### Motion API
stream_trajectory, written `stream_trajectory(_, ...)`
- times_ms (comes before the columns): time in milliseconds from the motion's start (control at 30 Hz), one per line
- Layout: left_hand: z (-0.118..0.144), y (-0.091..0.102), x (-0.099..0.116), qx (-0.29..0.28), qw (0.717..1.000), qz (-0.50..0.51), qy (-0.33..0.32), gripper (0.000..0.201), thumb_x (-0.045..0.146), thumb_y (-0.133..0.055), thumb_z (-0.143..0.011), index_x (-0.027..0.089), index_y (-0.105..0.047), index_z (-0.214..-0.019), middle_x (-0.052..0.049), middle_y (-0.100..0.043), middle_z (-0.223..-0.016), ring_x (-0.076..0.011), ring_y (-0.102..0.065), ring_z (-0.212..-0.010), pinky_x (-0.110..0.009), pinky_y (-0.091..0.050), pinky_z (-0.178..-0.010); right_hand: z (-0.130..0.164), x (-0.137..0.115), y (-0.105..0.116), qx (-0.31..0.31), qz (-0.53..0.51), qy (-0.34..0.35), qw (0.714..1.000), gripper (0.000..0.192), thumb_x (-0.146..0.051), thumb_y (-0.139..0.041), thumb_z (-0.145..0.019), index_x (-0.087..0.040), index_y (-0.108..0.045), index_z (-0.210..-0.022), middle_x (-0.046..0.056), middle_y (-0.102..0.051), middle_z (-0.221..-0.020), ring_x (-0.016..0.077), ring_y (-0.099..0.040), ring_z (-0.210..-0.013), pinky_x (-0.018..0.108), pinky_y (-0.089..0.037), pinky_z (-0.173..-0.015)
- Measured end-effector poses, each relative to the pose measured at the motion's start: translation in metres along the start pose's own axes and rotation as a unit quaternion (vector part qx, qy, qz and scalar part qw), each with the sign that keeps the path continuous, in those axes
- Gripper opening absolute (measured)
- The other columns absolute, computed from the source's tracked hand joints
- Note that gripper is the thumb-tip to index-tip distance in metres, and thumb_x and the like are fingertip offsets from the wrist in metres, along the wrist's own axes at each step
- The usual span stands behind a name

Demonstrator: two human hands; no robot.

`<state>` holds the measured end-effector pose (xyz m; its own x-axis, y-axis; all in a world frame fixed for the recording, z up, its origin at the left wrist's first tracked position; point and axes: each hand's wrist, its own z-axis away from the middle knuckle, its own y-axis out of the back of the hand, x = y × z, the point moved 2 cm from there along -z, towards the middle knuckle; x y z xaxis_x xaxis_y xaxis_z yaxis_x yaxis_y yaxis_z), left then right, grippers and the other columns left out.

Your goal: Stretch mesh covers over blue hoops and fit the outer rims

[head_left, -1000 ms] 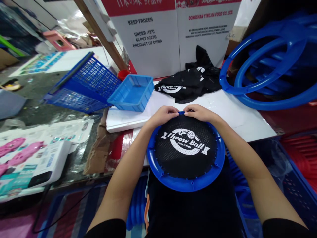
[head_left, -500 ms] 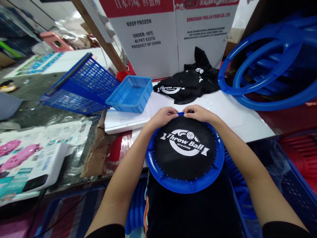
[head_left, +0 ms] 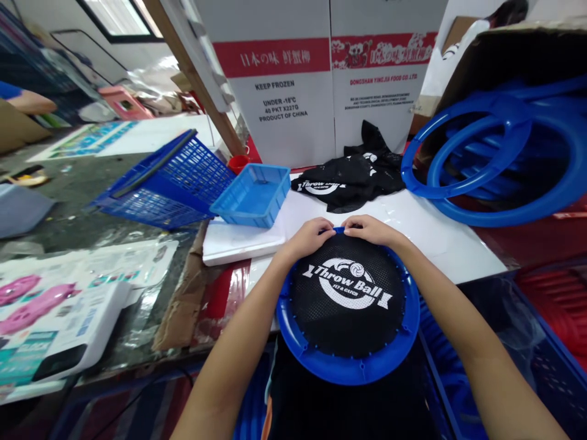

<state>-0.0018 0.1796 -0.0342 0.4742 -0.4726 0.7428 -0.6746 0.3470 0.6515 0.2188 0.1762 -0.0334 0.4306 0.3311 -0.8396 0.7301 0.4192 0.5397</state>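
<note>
Between my forearms a round throw ball racket [head_left: 348, 293] lies tilted: black mesh with a white "Throw Ball" print, set in a blue plastic ring. My left hand [head_left: 312, 237] grips the far rim just left of its middle, thumb and fingers pinched. Close beside it, my right hand [head_left: 369, 231] pinches the same rim from the right. A short piece of blue ring shows between the fingertips; my fingers hide the rest there. Past my hands, loose printed black mesh pieces [head_left: 353, 177] lie heaped on the white board [head_left: 422, 235].
A light blue tray [head_left: 252, 195] and a tilted blue basket [head_left: 169, 183] stand on the left. Large white cartons [head_left: 293, 122] rise behind. At right, blue rings [head_left: 486, 153] spill from an open carton. Below, a crate holds red rings [head_left: 559, 299]. Another person's arm [head_left: 30, 101] shows far left.
The camera view has tilted up, so everything sits lower in the picture. Both hands keep their pinch on the racket's far rim. A person's arm has come into view at far left.
</note>
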Motion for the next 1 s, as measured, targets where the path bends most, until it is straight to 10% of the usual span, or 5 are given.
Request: stream_trajectory(1000,0.0,-0.003,-0.002,0.006,0.998,-0.043,-0.039,0.015,0.025,-0.059,-0.097,0.02,-0.07,-0.088,-0.008,-0.074,-0.104,-0.0244,-0.07,-0.101,-0.041,-0.055,-0.098,0.004,-0.01,-0.004,0.027,0.032,-0.01,0.999,0.02,-0.034,-0.061,-0.089,-0.018,-0.072,-0.092,0.007,-0.076,-0.101,0.0232,-0.068,-0.097,0.039,-0.052,-0.095)
